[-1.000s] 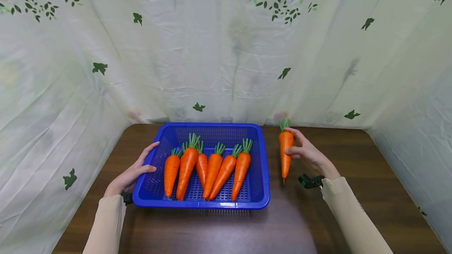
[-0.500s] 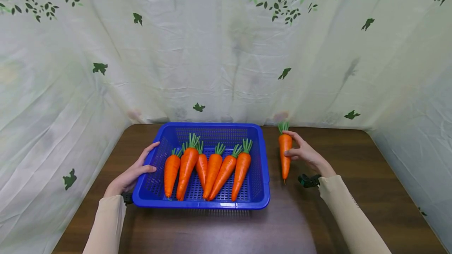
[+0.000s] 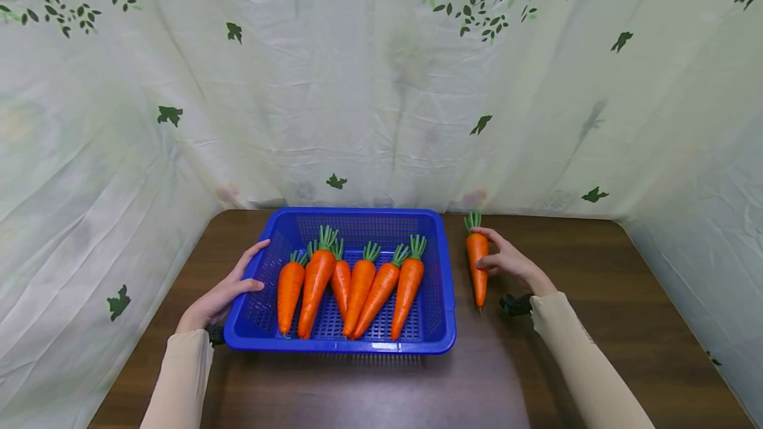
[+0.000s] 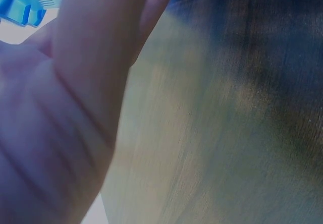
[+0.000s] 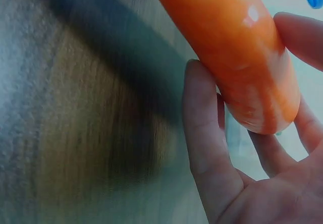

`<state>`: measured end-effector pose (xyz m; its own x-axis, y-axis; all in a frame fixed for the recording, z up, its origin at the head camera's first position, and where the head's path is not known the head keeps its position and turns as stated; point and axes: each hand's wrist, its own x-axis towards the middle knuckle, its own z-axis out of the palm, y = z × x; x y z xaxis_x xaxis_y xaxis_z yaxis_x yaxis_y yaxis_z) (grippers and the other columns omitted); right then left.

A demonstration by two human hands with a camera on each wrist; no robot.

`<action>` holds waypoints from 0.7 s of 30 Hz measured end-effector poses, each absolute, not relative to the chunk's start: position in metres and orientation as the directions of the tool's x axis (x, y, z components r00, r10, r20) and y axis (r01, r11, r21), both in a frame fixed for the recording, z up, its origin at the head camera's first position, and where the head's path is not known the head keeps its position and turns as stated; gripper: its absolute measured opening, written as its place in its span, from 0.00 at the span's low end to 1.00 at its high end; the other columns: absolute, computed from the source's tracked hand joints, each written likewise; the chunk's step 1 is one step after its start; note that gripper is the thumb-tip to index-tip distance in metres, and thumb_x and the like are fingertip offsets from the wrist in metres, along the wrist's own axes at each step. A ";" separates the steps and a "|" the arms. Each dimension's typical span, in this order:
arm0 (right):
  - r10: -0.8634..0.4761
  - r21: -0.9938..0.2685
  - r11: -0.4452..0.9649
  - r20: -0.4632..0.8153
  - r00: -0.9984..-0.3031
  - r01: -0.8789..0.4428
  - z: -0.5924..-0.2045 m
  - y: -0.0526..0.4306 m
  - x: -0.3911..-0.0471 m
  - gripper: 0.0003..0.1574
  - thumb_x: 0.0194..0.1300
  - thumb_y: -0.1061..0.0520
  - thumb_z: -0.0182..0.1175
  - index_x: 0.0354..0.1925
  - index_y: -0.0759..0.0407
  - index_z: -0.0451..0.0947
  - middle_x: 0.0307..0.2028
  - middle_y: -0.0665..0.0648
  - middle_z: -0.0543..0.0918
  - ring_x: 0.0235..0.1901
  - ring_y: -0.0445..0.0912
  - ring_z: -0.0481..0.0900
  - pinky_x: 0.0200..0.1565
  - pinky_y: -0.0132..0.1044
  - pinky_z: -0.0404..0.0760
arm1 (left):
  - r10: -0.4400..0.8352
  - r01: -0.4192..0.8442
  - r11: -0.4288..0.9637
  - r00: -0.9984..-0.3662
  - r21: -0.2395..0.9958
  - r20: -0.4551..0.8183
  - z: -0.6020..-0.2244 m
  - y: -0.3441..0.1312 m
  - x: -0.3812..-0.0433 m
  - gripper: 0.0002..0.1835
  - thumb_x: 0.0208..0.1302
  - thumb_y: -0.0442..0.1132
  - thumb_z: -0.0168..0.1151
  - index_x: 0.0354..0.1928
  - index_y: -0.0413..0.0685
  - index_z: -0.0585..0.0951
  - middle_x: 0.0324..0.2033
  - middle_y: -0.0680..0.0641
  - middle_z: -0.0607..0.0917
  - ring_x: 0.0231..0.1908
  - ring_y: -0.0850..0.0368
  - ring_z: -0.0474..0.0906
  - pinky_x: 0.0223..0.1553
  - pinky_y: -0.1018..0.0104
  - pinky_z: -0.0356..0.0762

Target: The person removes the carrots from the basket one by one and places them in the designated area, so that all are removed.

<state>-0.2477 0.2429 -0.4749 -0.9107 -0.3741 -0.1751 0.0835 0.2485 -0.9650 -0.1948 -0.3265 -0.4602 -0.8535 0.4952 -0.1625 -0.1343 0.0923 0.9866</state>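
A blue plastic basket (image 3: 334, 345) stands on the table, and several orange carrots (image 3: 408, 286) with green stem tops lie side by side inside it. My left hand (image 3: 223, 293) grips the basket's left rim, its thumb over the edge; in the left wrist view the palm (image 4: 75, 108) hides most of that hold. To the right of the basket, my right hand (image 3: 515, 265) pinches another carrot (image 3: 478, 263) between thumb and fingers near its thick upper end, stem pointing away. The right wrist view shows the carrot (image 5: 242, 47) close up, fingers on both sides, its shadow falling on the wood.
The dark brown wooden table (image 3: 369, 396) extends in front and to both sides. Behind it hangs a pale curtain (image 3: 369, 98) with printed green leaves, also enclosing the left and right sides. A black wrist device (image 3: 515, 304) is on the right wrist.
My right hand has moved slightly left and nearer to me with the carrot, which now leans a little more. The left hand and basket have stayed where they were.
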 end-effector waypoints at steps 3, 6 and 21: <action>-0.380 -0.963 0.258 -0.175 -0.908 0.078 -0.476 0.242 -0.251 0.49 0.57 0.70 0.57 0.72 0.62 0.47 0.64 0.73 0.52 0.37 0.51 0.78 0.40 0.45 0.81 | 0.496 -0.139 0.089 -0.852 0.986 -0.165 -0.460 -0.326 -0.195 0.41 0.67 0.33 0.48 0.73 0.72 0.41 0.68 0.32 0.39 0.56 0.36 0.65 0.44 0.38 0.74; -0.379 -0.958 0.278 -0.181 -0.907 0.075 -0.477 0.241 -0.254 0.48 0.57 0.70 0.57 0.72 0.64 0.47 0.63 0.74 0.52 0.37 0.52 0.77 0.40 0.46 0.81 | 0.495 -0.143 0.083 -0.853 0.986 -0.165 -0.460 -0.326 -0.195 0.41 0.67 0.33 0.48 0.73 0.72 0.42 0.68 0.32 0.39 0.56 0.36 0.65 0.44 0.38 0.74; -0.372 -0.926 0.370 -0.215 -0.903 0.068 -0.479 0.237 -0.262 0.48 0.56 0.69 0.58 0.71 0.65 0.50 0.63 0.75 0.54 0.40 0.56 0.76 0.40 0.46 0.81 | 0.491 -0.142 0.078 -0.856 0.987 -0.162 -0.461 -0.326 -0.195 0.42 0.67 0.33 0.49 0.73 0.71 0.42 0.68 0.32 0.38 0.57 0.36 0.63 0.44 0.37 0.74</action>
